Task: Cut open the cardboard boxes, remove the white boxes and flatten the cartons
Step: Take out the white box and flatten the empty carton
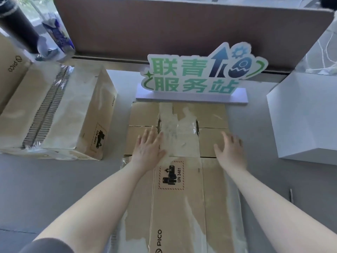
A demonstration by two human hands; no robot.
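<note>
A flattened brown carton [182,207] printed PICO and UN 3481 lies on the grey table straight in front of me, its far flaps spread toward the sign. My left hand [148,147] presses flat on the left flap beside a strip of torn tape. My right hand [230,148] lies with spread fingers on the right flap. To the left stands a cardboard box [60,114], its top flaps shut along a taped seam. A white box [306,114] rests at the right edge of the table.
A green and blue cut-out sign [197,75] on a white base stands just beyond the carton. Another PICO carton [11,70] and a dark cylinder [18,24] are at the far left. A brown partition [164,24] closes the back.
</note>
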